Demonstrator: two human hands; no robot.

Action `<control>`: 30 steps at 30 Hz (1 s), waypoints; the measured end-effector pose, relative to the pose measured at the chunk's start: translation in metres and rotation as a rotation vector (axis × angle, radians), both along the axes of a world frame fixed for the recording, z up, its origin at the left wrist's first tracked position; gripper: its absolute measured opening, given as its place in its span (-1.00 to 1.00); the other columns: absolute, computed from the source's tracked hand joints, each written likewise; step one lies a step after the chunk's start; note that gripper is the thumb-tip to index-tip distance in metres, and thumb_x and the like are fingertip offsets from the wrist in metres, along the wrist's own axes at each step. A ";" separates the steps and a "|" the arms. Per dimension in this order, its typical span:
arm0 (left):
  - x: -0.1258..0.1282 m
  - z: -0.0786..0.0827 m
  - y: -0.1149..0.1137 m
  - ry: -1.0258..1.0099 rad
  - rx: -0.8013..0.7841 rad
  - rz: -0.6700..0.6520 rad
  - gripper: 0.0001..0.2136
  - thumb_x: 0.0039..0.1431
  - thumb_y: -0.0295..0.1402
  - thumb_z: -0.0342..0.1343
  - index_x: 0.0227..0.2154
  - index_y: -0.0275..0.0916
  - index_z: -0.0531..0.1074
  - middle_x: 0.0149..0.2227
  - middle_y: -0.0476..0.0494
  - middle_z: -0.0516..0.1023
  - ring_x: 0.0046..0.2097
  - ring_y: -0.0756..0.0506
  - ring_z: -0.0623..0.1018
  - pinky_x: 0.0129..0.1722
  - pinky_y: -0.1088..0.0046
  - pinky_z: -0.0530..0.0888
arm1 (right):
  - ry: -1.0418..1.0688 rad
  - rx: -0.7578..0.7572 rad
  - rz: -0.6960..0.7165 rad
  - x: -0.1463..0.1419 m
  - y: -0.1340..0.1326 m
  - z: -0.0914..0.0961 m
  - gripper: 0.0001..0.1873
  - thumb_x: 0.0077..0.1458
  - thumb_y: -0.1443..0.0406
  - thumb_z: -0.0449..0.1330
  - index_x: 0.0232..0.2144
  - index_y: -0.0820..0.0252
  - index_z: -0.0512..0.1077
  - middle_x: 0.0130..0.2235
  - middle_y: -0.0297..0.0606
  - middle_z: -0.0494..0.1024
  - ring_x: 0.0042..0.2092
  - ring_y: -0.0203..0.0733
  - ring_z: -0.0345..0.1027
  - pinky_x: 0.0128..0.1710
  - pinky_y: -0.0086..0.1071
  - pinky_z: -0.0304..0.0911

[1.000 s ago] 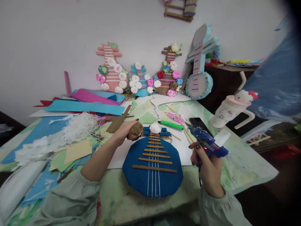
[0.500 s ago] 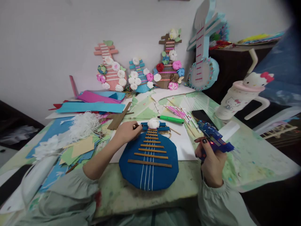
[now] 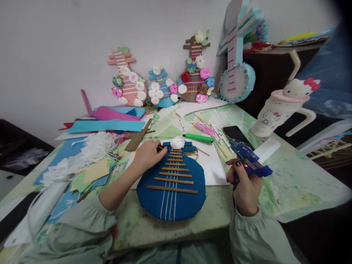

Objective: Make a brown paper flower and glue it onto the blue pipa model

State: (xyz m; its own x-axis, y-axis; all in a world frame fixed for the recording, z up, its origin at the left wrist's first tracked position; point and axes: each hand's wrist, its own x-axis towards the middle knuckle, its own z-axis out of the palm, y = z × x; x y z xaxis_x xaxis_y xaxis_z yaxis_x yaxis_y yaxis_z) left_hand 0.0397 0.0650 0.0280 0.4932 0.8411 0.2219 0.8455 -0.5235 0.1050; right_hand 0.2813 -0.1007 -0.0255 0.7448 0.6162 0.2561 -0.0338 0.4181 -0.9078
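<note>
In front of me lies a dark blue craft lute [image 3: 154,198], shaped like a pipa, with brown strips across it, white strings down the middle and a white paper flower [image 3: 177,143] on its head. My left hand [image 3: 148,154] closes its fingers on the left side of the lute's head, by the pegs; the fingertips are partly hidden. My right hand [image 3: 246,185] is wrapped round a blue glue gun [image 3: 250,159] with a small red light lit, to the right of the lute. A white glue stick or strip [image 3: 266,150] shows beyond the gun.
Decorated craft lutes [image 3: 194,73] lean on the wall. White string [image 3: 99,148] and paper scraps [image 3: 96,170] lie left. A green cutter [image 3: 198,138], pens [image 3: 217,134] and a phone [image 3: 236,135] lie beyond the lute. A lidded cup [image 3: 272,115] stands right.
The view has shifted slightly, so the lute and both hands sit a little further left in the picture. Both hands keep their hold; nothing else has visibly changed.
</note>
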 end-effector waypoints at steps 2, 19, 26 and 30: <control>-0.001 0.001 0.001 -0.033 0.027 -0.067 -0.67 0.16 -0.08 -0.06 -0.34 -0.23 0.45 -0.33 -0.25 0.50 -0.18 -0.26 0.47 -0.25 0.31 0.36 | -0.005 0.001 0.000 0.000 0.000 0.001 -0.80 0.08 0.22 0.24 -0.41 0.27 0.43 -0.46 -0.32 0.45 -0.66 -0.44 0.14 -0.68 -0.46 -0.02; -0.018 -0.006 0.003 0.058 0.069 -0.365 -0.66 0.21 -0.11 -0.09 -0.14 -0.24 0.41 -0.20 -0.25 0.43 -0.10 -0.22 0.39 -0.17 0.27 0.38 | -0.021 -0.001 0.002 0.000 0.001 -0.002 -0.79 0.08 0.20 0.23 -0.43 0.26 0.42 -0.59 -0.40 0.36 -0.65 -0.42 0.12 -0.68 -0.47 -0.03; -0.014 -0.017 0.004 -0.001 0.083 -0.357 -0.68 0.16 -0.11 0.00 -0.20 -0.22 0.47 -0.26 -0.23 0.41 -0.12 -0.23 0.36 -0.06 0.15 0.34 | -0.027 -0.015 -0.005 0.000 0.001 -0.002 -0.78 0.09 0.19 0.22 -0.41 0.26 0.41 -0.53 -0.37 0.41 -0.65 -0.43 0.13 -0.68 -0.48 -0.03; -0.012 -0.022 0.002 -0.132 -0.047 -0.342 -0.67 0.20 -0.17 -0.05 -0.12 -0.25 0.43 -0.17 -0.25 0.39 -0.11 -0.19 0.40 -0.05 0.18 0.37 | -0.024 -0.010 -0.002 -0.001 0.000 0.000 -0.80 0.09 0.21 0.22 -0.42 0.25 0.41 -0.58 -0.41 0.39 -0.66 -0.42 0.13 -0.67 -0.48 -0.03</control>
